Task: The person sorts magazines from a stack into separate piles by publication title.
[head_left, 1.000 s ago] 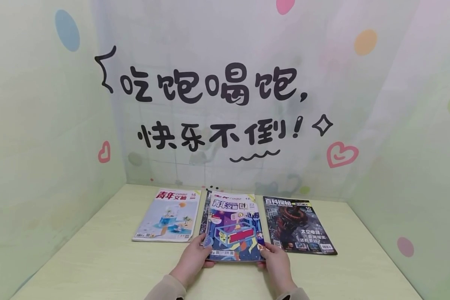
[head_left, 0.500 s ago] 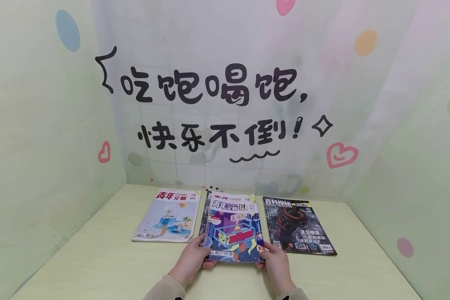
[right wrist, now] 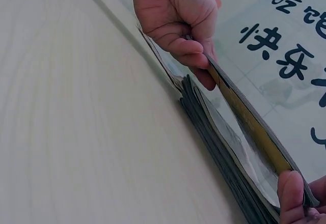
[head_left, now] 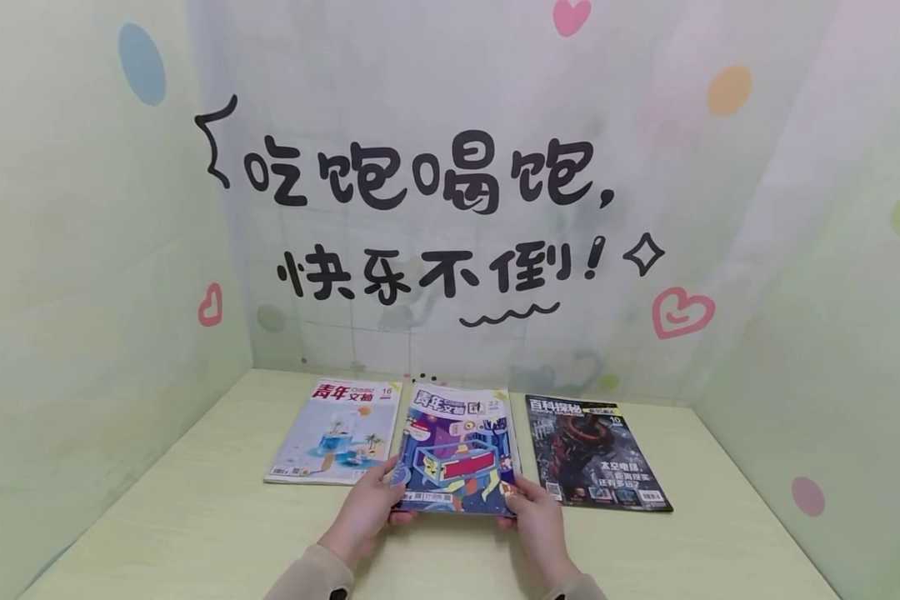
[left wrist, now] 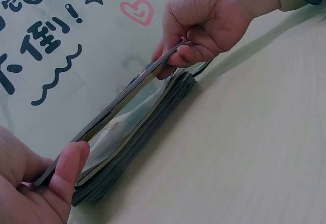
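A magazine with a purple, colourful cover [head_left: 457,458] lies between both hands in the middle of the table. My left hand [head_left: 363,510] pinches its near left corner, thumb on top and fingers underneath. The near right corner is gripped the same way by my right hand [head_left: 542,525]. Both wrist views show its near edge raised over a stack of magazines [left wrist: 140,150], with a gap between them. From the head view that stack is mostly hidden under the held magazine.
On the left lies a pale magazine with a popsicle picture [head_left: 337,437]. A dark magazine [head_left: 596,454] rests on the right, close to my right hand. Printed walls enclose the pale wooden table [head_left: 172,533] at the back and both sides.
Both hands have shifted the purple magazine left and slightly away from me. Its cover now hides the white title strip that showed beneath it. The side magazines stay put.
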Demonstrator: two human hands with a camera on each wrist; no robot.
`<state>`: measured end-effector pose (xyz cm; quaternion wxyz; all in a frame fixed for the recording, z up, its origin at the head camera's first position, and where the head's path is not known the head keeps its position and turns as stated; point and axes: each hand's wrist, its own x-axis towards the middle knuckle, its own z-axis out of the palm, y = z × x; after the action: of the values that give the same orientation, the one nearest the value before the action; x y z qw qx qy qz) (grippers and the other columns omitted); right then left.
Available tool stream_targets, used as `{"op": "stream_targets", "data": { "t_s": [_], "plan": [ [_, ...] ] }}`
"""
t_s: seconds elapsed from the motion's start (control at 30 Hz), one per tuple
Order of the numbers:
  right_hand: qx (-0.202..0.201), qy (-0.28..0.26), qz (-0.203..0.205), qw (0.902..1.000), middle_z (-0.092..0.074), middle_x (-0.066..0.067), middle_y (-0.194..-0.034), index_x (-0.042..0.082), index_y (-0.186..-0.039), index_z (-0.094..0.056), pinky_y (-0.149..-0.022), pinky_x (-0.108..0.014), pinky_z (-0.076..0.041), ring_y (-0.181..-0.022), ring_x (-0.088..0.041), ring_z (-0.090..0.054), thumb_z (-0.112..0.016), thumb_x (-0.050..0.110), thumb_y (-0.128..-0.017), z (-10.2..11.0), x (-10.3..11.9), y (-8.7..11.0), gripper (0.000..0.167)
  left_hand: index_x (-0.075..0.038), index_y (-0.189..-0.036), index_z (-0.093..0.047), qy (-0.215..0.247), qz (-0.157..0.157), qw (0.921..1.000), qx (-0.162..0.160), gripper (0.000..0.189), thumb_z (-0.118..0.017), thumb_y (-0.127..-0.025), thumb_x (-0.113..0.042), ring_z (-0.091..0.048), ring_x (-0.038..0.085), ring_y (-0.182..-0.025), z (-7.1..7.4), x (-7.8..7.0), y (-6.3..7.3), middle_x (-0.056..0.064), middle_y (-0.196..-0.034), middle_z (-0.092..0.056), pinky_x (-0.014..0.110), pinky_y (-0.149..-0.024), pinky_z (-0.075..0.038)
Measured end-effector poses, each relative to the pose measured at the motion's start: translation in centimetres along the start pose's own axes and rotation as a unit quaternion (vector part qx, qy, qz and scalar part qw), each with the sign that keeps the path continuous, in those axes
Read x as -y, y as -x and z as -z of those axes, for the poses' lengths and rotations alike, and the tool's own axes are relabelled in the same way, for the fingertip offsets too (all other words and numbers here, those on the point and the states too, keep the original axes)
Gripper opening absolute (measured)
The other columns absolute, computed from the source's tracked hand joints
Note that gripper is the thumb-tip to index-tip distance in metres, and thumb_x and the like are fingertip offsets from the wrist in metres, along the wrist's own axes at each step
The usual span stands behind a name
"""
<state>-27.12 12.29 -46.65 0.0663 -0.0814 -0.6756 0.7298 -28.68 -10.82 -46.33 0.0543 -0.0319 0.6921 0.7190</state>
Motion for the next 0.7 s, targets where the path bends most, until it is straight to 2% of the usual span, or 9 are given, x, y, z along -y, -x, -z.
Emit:
{"op": "stream_targets", "data": {
  "t_s": [0.3,0.47,0.7],
  "plan": [
    [0.056,-0.016,0.013,0.9982,-0.048,-0.032,-0.131,-0.017,-0.135,-0.040,-0.058,-0.027,-0.055,-0.077,-0.014,-0.063,-0.047,-0.007,-0.090,-3.9,0.7,0.3,0.047,0.003,-0.148,-0.026,-0.018,-0.016,0.9992,-0.031,0.054,-0.042,-0.097,0.002,-0.062,0.020,-0.077,4.3,-0.9,-0.2,0.025,-0.119,-0.052,0.032,-0.063,-0.057],
    [0.078,-0.024,-0.004,0.9966,-0.059,-0.027,-0.117,-0.018,-0.135,-0.039,-0.061,-0.028,-0.056,-0.077,-0.016,-0.064,-0.048,-0.007,-0.090,-6.5,1.1,0.4,0.047,0.006,-0.148,-0.025,-0.019,-0.019,0.9988,-0.042,0.054,-0.042,-0.097,0.002,-0.062,0.019,-0.075,7.2,-1.1,-0.1,0.023,-0.109,-0.057,0.030,-0.062,-0.057],
    [0.118,-0.038,-0.011,0.9923,-0.065,-0.021,-0.108,-0.017,-0.133,-0.043,-0.063,-0.026,-0.057,-0.077,-0.017,-0.065,-0.049,-0.008,-0.089,-10.4,1.2,0.7,0.045,0.008,-0.148,-0.020,-0.024,-0.018,0.9987,-0.041,0.055,-0.040,-0.098,0.001,-0.062,0.018,-0.073,11.6,-1.4,0.2,0.016,-0.098,-0.062,0.027,-0.060,-0.056]
  ]
}}
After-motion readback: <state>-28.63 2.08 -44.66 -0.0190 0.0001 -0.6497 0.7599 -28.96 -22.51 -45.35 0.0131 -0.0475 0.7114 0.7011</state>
